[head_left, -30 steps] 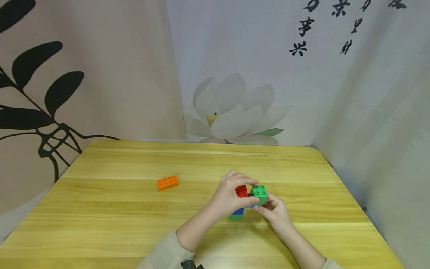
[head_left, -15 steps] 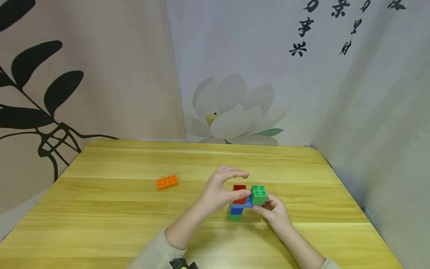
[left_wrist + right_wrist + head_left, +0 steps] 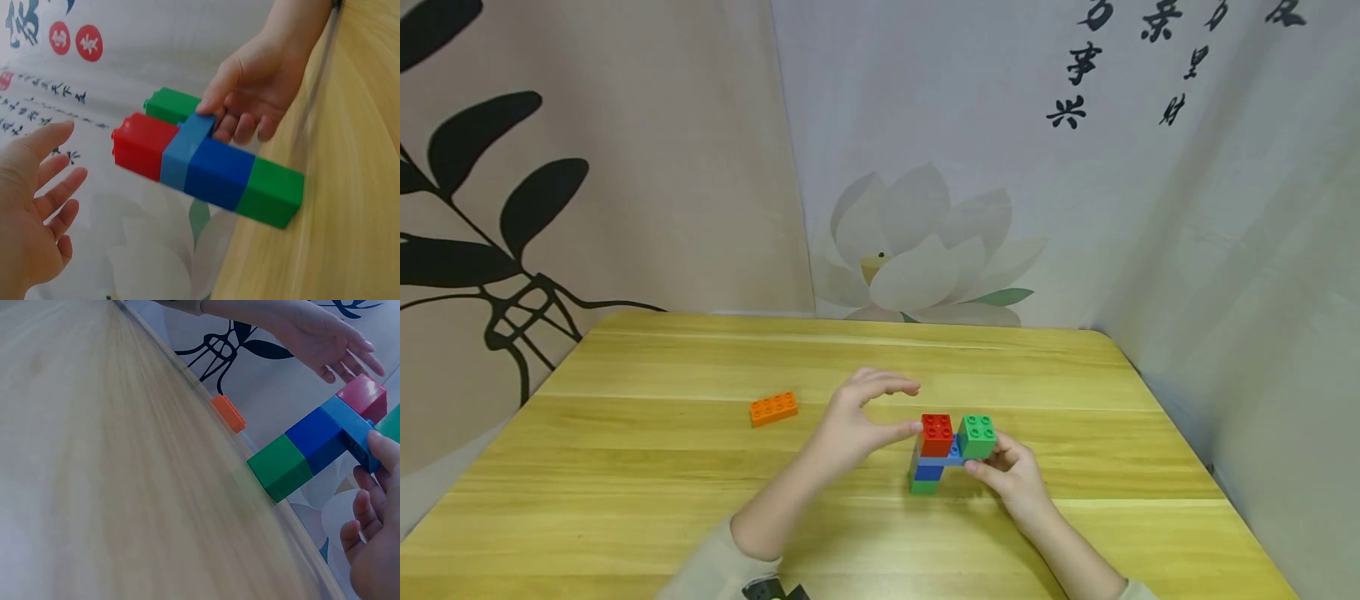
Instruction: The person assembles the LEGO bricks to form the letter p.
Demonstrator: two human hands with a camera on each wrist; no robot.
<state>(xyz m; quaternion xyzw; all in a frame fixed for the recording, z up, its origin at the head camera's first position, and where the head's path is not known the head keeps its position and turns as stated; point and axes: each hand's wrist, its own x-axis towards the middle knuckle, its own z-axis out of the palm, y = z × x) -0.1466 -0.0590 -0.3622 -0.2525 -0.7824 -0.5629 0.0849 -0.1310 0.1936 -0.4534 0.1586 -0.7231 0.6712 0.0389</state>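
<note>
One left hand spread, clear of red brick, right hand pinching light-blue brick, table edge beyond

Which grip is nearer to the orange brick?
Left: the left grip hovers to the right of the orange brick; the right grip is farther right, holding the stack.

We take the stack as landmark. It stands on the table: a base block, a middle block on it, then a cross block jutting right beneath the left top block and the right top block. Behind and well left of the stack we place the loose block; just left of the stack, not touching, the left hand; at its right, on the cross block's jutting end, the right hand. Behind the stack, past the table, we see the curtain.
</note>
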